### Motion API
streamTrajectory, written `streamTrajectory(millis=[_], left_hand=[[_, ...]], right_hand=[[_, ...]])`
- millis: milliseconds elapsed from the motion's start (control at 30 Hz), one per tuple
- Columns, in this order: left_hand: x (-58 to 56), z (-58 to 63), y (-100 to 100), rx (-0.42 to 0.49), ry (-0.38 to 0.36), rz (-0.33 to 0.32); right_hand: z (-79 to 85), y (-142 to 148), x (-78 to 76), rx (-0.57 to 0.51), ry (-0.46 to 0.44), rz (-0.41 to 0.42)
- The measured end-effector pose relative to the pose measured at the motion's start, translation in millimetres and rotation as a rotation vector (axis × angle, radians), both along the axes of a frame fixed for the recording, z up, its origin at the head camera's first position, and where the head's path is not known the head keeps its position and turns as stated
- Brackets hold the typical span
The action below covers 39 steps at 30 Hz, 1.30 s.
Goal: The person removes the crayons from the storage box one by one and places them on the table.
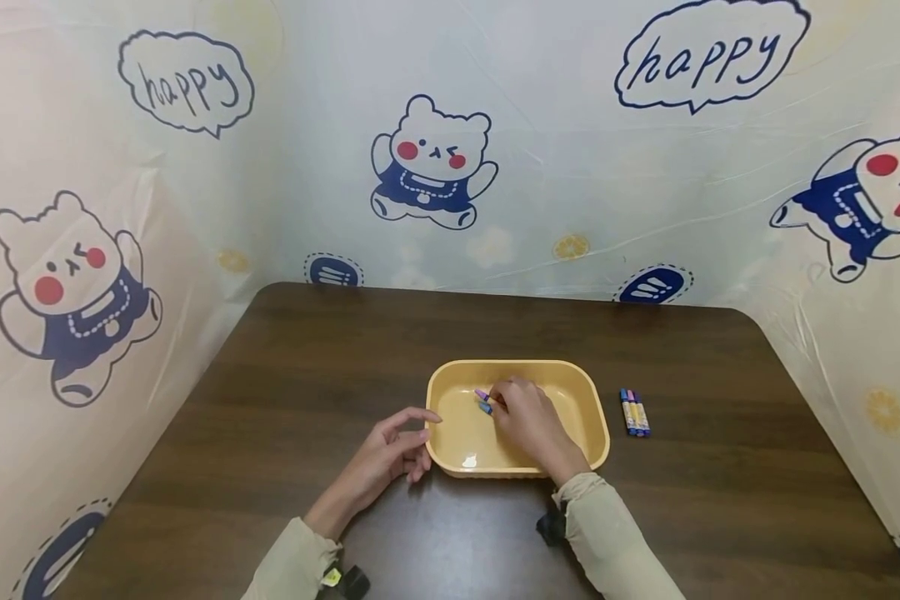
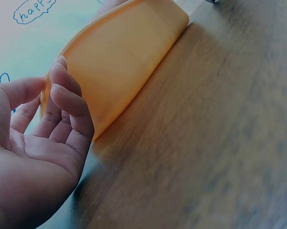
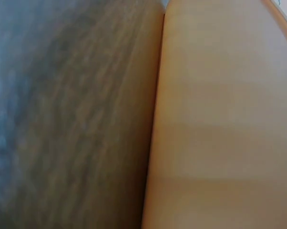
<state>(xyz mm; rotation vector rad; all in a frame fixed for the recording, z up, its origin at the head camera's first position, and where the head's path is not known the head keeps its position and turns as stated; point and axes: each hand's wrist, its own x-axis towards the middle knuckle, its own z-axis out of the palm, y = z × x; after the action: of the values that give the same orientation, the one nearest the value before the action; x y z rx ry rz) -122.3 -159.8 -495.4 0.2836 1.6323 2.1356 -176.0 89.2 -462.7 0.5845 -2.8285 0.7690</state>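
A yellow plastic tray [image 1: 450, 458] stands on the dark wooden table. My right hand [image 1: 528, 421] reaches down inside it, fingers curled over crayons [image 1: 484, 408] whose purple and blue ends stick out to the left. The fingertips themselves are hidden under the hand. At the tray's left rim is my left hand [image 1: 390, 454], its fingers loosely bent and its fingertips right at the edge. The left wrist view shows this hand [image 2: 48, 129] against the tray's outer wall [image 2: 119, 57]. In the right wrist view only the tray's side [image 3: 224, 119] and the tabletop appear, without the hand.
Several crayons [image 1: 634, 412] in yellow and blue wrappers lie side by side to the right of the tray. Around the table [image 1: 330, 350] hangs a pale curtain [image 1: 555, 183] printed with cartoon bears, close behind its far edge.
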Motion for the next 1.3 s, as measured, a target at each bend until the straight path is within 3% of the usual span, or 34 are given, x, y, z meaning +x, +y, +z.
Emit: streamTrajectory(millis=[267,500,600,933,1100,1300], left_hand=[[-0.1,2.0,0,-0.006,0.019,0.011],[-0.6,2.9,-1,-0.003,0.016,0.014],[-0.1,2.9,-1,-0.004,0.014,0.014],[4.5,3.7,-10,-0.011,0.023,0.022],[2.6,0.6,-8,0.004,0.029,0.001],[-0.9,-4.3,-2,0.005,0.020,-0.014]], right_hand=[[9.7,5,-2.3,0.016,0.036,0.000],[28.3,20,-6.1,0.006,-0.042,-0.030],[34.3,27,-6.6,0.000,-0.030,-0.053],[45.7,38,11.5,-0.021,0.017,-0.060],[55.7,63,16.7,-0.049,0.043,-0.131],[60.0,102,14.3,-0.084,-0.005,-0.185]])
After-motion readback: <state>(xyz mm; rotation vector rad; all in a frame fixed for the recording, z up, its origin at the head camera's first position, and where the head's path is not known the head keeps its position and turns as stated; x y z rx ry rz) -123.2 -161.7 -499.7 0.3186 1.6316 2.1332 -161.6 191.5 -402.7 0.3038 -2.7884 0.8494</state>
